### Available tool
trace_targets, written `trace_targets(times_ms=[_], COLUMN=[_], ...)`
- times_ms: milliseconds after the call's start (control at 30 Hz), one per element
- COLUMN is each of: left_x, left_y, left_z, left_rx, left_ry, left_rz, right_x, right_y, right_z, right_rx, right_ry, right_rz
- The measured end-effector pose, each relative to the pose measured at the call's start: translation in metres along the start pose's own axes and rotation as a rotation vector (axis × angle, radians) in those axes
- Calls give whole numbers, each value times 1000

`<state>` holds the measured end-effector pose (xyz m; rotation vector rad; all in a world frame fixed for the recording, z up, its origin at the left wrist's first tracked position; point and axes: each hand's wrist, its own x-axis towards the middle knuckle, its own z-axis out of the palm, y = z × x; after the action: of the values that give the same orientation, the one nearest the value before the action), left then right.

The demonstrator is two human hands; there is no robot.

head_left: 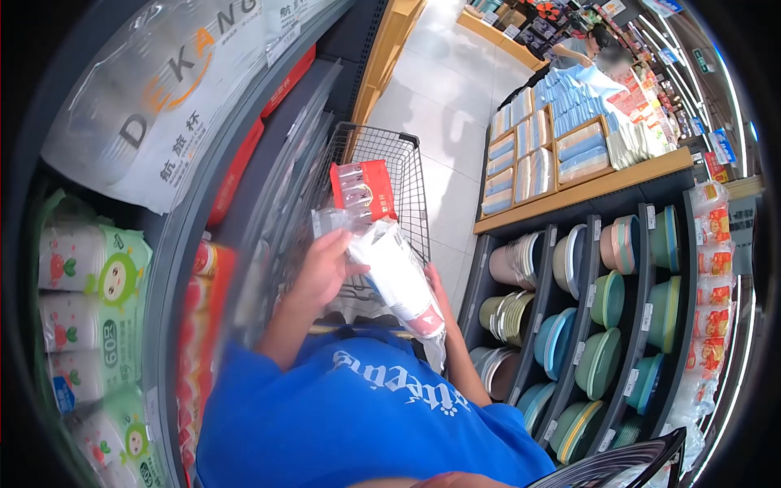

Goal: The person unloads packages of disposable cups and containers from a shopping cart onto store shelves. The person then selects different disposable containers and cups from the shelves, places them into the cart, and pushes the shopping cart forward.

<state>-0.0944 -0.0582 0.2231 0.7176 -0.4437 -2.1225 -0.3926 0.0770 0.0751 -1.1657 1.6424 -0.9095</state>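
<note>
My left hand (324, 272) grips the upper end of a long plastic-wrapped sleeve of white paper cups (400, 272), held slanting in front of my blue shirt. At the sleeve's lower right side is my right hand (436, 285), its fingers partly hidden behind the pack. A red and clear pack of cups (366, 189) is just beyond the sleeve, over the black wire cart (411, 150). The sleeve's lower end shows a pink print.
Shelves on the left hold a large clear cup pack (163, 89) and green cup packs (98, 285). On the right, a rack (561, 309) holds stacked bowls, with folded towels (569, 106) above. Two people (582, 50) are at the back right.
</note>
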Motion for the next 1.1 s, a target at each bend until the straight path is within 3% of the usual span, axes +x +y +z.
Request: trace_targets(times_ms=[133, 400, 567, 667, 767, 800, 933, 1033, 1067, 1100], left_x=[-19, -49, -70, -81, -83, -96, -129, -142, -136, -131], left_y=[9, 26, 18, 5, -14, -6, 10, 5, -2, -4], left_z=[-6, -31, -63, -92, -103, -94, -67, -44, -48, -51], left_rx=[11, 52, 249, 295, 470, 561, 866, 1553, 1514, 1330], left_ry=[48, 188, 423, 505, 635, 665, 463, 439, 387, 344], left_rz=[84, 283, 394, 409, 787, 743, 639, 661, 684, 581], right_x=[-6, -3, 22, 26, 19, 15, -4, -21, -24, -31], right_y=[17, 16, -109, -149, -175, -185, -199, -201, -192, -184], right_z=[28, 25, 19, 11, 10, 11, 12, 14, 13, 13], right_rx=[-114, -189, 111, 50, -35, -53, -150, -269, -340, -409], right_ry=[-292, -95, -43, -87, -106, -122, -163, -137, -134, -131], right_rz=[-36, -6, -120, -29, -77, -95, -147, -208, -245, -280])
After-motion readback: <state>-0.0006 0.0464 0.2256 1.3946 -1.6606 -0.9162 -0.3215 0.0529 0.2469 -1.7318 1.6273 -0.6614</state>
